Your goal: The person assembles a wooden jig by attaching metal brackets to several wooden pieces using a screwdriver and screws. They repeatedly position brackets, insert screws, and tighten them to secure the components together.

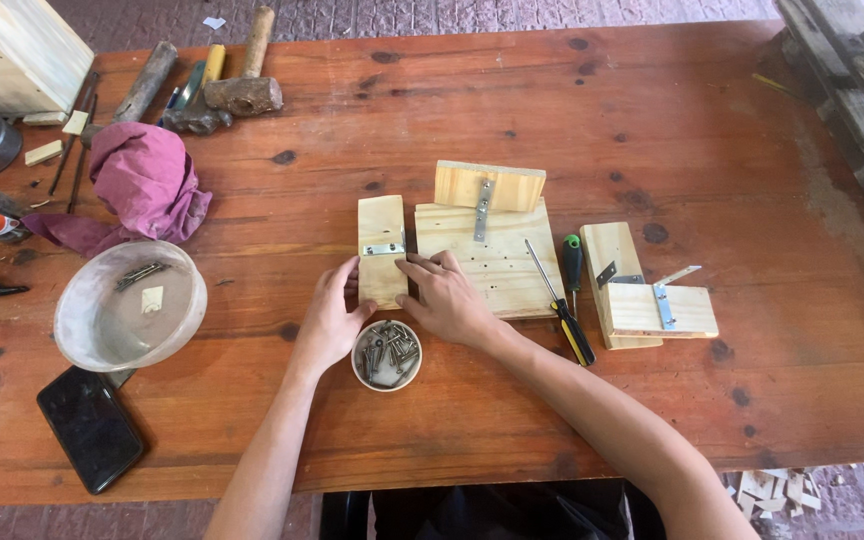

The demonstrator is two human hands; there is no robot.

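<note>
1. Small pale rectangular pine block (pixel 382 250), smooth-grained, metal hinge plate (pixel 383 248) across it; flat on worn reddish wooden bench (pixel 652 120).
2. Long axis running away from the wearer.
3. Left hand (pixel 330 322) and right hand (pixel 449 300) pressing its sides, fingers loosely spread.
4. Round bowl of dark screws (pixel 387 354) just below.

Hammers (pixel 232 92), pink rag (pixel 147 185) — phone (pixel 90 427), screwdrivers (pixel 567 300).

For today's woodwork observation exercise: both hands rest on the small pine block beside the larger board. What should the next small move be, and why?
Probably the right hand should pick a screw from the small round dish. The left hand steadies the small block, flush against the board, with a metal bracket on it; the screwdriver lies beside.
</note>
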